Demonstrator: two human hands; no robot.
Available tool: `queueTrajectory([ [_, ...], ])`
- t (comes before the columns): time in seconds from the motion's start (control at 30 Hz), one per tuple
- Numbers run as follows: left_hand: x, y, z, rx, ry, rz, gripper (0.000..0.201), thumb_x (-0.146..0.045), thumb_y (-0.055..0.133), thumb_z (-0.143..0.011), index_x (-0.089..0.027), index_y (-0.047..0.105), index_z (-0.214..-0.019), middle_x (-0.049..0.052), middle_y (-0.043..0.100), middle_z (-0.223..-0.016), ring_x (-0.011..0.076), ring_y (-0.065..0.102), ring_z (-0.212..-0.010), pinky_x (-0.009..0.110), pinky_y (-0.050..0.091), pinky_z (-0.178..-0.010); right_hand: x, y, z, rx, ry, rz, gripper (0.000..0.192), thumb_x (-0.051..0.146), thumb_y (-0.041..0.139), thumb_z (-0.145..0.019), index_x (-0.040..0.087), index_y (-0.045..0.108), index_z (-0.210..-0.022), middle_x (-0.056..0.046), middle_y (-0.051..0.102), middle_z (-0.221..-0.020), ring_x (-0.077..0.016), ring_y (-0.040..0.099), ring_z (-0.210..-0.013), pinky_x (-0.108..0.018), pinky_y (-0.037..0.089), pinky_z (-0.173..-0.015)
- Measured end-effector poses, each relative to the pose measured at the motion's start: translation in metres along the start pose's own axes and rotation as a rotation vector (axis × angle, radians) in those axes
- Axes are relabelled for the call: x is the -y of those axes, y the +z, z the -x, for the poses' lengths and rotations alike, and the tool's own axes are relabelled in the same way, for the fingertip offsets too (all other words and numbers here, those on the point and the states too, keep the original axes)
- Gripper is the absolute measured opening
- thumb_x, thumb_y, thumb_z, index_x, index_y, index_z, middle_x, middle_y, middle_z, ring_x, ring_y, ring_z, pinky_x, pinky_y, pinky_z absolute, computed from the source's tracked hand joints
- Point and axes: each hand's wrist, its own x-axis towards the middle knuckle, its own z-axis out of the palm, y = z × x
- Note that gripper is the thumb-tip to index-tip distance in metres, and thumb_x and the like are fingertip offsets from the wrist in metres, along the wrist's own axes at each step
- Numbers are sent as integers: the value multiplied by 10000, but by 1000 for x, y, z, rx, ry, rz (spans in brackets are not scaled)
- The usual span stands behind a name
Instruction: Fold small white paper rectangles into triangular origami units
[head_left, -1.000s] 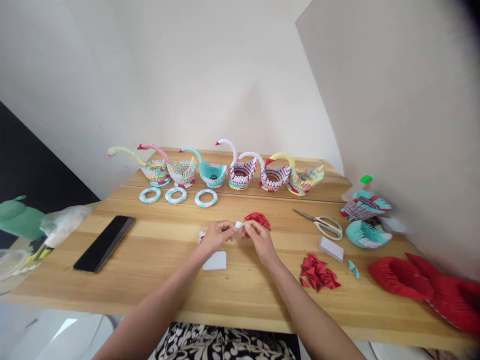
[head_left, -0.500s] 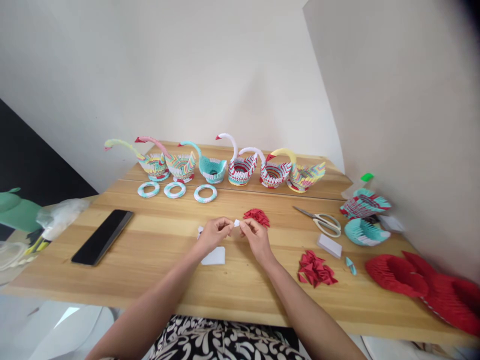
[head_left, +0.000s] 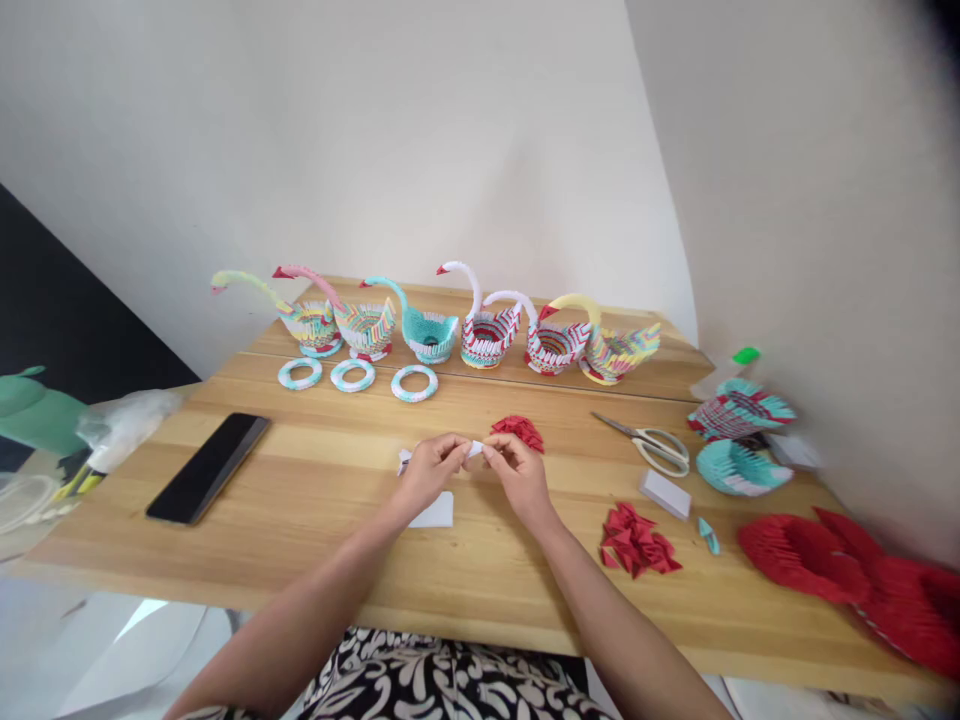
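A black phone [head_left: 208, 481] lay flat near the left end of the wooden bench [head_left: 337, 560]. Behind it, three paper rings [head_left: 352, 375] sat in front of a row of folded paper swans [head_left: 427, 330]. At the middle, the left hand [head_left: 427, 472] and the right hand [head_left: 517, 475] met fingertip to fingertip, both pinching a small white paper piece [head_left: 475, 449] held just above the bench. A white paper slip [head_left: 437, 512] lay beneath the left wrist. A red folded cluster [head_left: 517, 431] sat just behind the right hand. Farther right lay scissors [head_left: 651, 446], a heap of red paper units [head_left: 636, 540] and a large red paper model [head_left: 855, 575].
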Motion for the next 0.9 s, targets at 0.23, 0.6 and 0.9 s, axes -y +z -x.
queueTrajectory([
  [0.23, 6, 3, -1, -4, 20, 61, 178, -299, 551, -803, -150, 647, -793, 15, 658, -735, 123, 570, -666, 205, 419, -629, 2, 1, 0, 3, 45, -56, 169, 357, 612, -804, 197, 623, -853, -5, 635, -756, -137, 579, -641, -260, 471, -642],
  [0.6, 3, 7, 4, -90, 37, -47, 168, -277, 535, -816, -156, 649, -791, 25, 680, -750, 128, 592, -670, 208, 427, -619, -12, 2, 0, 36, 63, -59, 241, 359, 639, -784, 196, 624, -961, -25, 647, -828, -154, 605, -699, -279, 504, -672],
  [0.9, 4, 4, -4, -46, -144, 318, 184, -313, 607, -758, -134, 592, -795, 4, 627, -628, 100, 545, -559, 218, 434, -580, -6, 1, 1, 39, 38, -43, 174, 308, 604, -813, 197, 652, -938, -9, 636, -788, -138, 579, -685, -249, 462, -667],
])
